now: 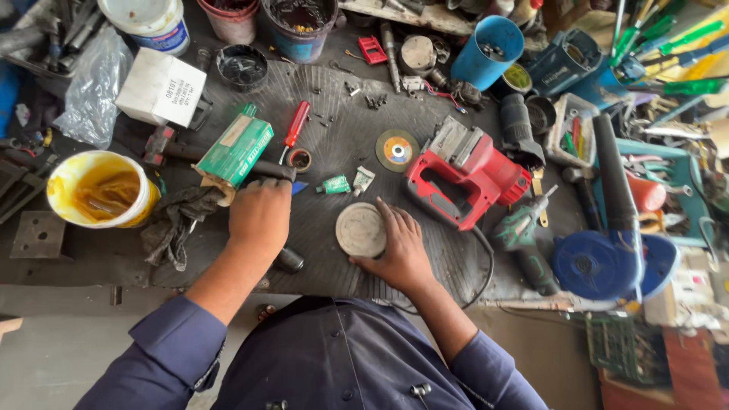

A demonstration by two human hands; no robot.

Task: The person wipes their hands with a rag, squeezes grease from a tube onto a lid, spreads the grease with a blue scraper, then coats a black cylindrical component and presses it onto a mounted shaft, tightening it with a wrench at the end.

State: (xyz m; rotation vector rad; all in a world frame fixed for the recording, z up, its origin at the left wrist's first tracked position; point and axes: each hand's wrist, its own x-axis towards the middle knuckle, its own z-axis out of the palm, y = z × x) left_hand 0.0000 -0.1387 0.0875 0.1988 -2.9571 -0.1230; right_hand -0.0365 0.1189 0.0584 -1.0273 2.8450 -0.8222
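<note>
1. Fingers of my right hand (399,247) are spread wide over the near edge of a round grey disc (361,229), tips touching its rim and palm on the mat; they press on it, not wrapped round it
2. From the head view, my left hand (260,215) is curled into a fist, knuckles up; what it grips is hidden under it, so I cannot tell, though a black cylinder end (288,260) shows just beside the wrist
3. Both forearms reach forward out of dark blue sleeves (163,349), the left angled up from the lower left, the right from the lower middle
4. The disc lies flat on the ribbed black rubber mat (334,144), near the bench's front edge, between my two hands
5. Just beyond the left hand lie a green carton (237,150) and a dark rag (178,220); a yellow-stained white bucket (99,190) stands further left
6. Beyond the right hand sits a red power tool (467,171), with a small cutting wheel (396,149) and a red-handled screwdriver (295,125) on the mat behind the disc
7. A blue angle grinder (600,262) crowds the right side, its surfaces smooth plastic
</note>
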